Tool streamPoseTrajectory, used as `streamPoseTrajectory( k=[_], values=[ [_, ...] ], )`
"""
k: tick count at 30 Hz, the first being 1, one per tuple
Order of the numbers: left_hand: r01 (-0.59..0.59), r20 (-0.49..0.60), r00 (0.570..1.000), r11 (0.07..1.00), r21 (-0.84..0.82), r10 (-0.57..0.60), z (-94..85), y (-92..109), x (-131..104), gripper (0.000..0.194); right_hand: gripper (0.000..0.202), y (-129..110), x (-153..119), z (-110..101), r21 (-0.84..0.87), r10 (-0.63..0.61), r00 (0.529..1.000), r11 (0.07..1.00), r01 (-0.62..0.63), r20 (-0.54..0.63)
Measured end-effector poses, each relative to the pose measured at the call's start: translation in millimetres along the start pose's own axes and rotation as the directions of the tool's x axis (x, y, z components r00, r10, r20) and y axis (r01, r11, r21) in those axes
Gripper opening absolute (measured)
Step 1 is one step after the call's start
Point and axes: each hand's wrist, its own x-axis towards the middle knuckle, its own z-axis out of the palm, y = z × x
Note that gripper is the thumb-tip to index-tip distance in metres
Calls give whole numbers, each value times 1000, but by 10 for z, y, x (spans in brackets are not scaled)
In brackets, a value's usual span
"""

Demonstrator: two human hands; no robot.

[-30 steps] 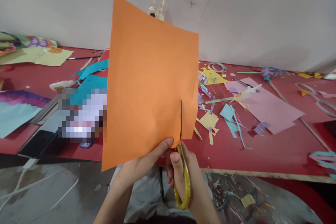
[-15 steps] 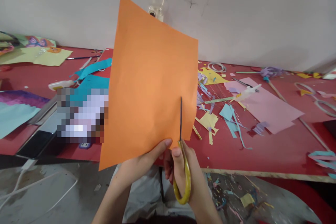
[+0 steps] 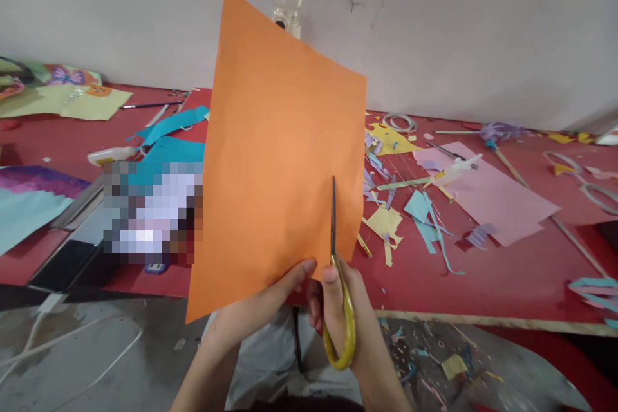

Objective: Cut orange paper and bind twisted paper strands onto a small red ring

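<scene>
A large sheet of orange paper point(image 3: 284, 154) is held upright in front of me. My left hand point(image 3: 290, 280) pinches its lower edge, thumb on the near face and the fingers hidden behind. In my right hand point(image 3: 345, 296) is a pair of scissors point(image 3: 349, 335) with yellow handles. One dark blade points up across the near face of the paper, close to its right edge; the other blade is hidden behind the sheet. The thumb of my right hand lies along the handle, with the blades around the lower part of the paper.
On the red table point(image 3: 338, 299) lie a pink sheet point(image 3: 512, 199), yellow scraps point(image 3: 386, 225), blue strips point(image 3: 422, 212) and a glue bottle point(image 3: 458, 170). A phone point(image 3: 65, 264) with a white cable sits at the left. Paper bits litter the floor at lower right.
The orange sheet has shifted slightly right and its lower left corner has dropped a little. My right hand and the scissors have moved slightly up and right.
</scene>
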Motion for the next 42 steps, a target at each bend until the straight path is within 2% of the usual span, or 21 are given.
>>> streamPoseTrajectory(
  k=[2,4,8,9,11,12,13,15,17,18,19,20,23,26,28,31,34,35,37,39,42],
  values=[
    [14,-17,1000,996,84,-12,4,-38,-3,25,66,-17,10,-11,4,33,999,999,-33,22],
    [39,-117,993,998,49,-33,17,-64,3,30,65,-22,3,-27,26,20,996,999,-22,82],
    [55,-119,989,972,-228,-83,52,-74,85,27,71,48,-113,-32,35,1,983,999,-7,186],
    [22,-154,985,949,-314,-74,55,-68,118,24,73,90,-162,-27,68,-7,990,998,-3,138],
    [-34,-251,963,883,-467,-96,45,-43,186,18,74,189,-261,-24,156,38,979,985,-70,203],
    [-36,-257,959,844,-536,-122,32,-23,215,18,74,238,-302,-31,211,49,974,973,-97,223],
    [-45,-245,961,804,-593,-127,14,0,240,18,71,279,-332,-46,249,52,977,963,-104,206],
    [-57,-203,974,753,-655,-103,-32,41,273,14,58,314,-350,-99,279,75,993,955,-97,86],
    [-30,-166,980,746,-665,-108,-84,48,290,3,48,278,-311,-174,279,69,998,958,-69,9],
    [-17,-157,981,747,-665,-117,-110,31,295,8,43,238,-278,-213,282,55,997,959,-39,-50],
    [-18,-169,978,751,-660,-125,-134,0,299,14,41,191,-240,-249,273,22,986,962,25,-168],
    [29,-134,979,762,-647,-151,-158,-41,301,16,41,142,-200,-280,254,-20,967,963,87,-253],
    [49,-57,993,784,-618,-107,-221,-167,309,17,35,22,-101,-331,259,-112,916,940,223,-386],
    [99,-16,990,785,-611,-137,-266,-196,322,15,31,-35,-44,-333,292,-101,860,915,278,-501],
    [182,73,982,742,-645,-177,-275,-160,338,23,33,-52,-23,-325,296,-70,848,919,259,-526],
    [197,89,978,703,-684,-187,-244,-116,356,29,35,-59,-7,-313,295,-48,838,924,245,-543],
    [148,87,989,694,-705,-123,-176,-142,306,45,38,-47,-6,-296,294,-22,802,924,245,-597],
    [136,131,989,705,-696,-61,-152,-159,265,49,39,-40,-7,-290,294,-12,787,924,245,-617],
    [108,133,991,713,-693,-21,-112,-189,152,42,40,-23,-10,-279,287,-11,762,923,257,-647],
    [47,116,993,787,-615,31,-88,-198,23,42,39,-11,-10,-268,270,-20,758,928,257,-652],
    [-23,47,998,936,-351,42,-85,-178,-112,43,40,-9,-11,-254,269,0,788,940,209,-615]
  ],
)
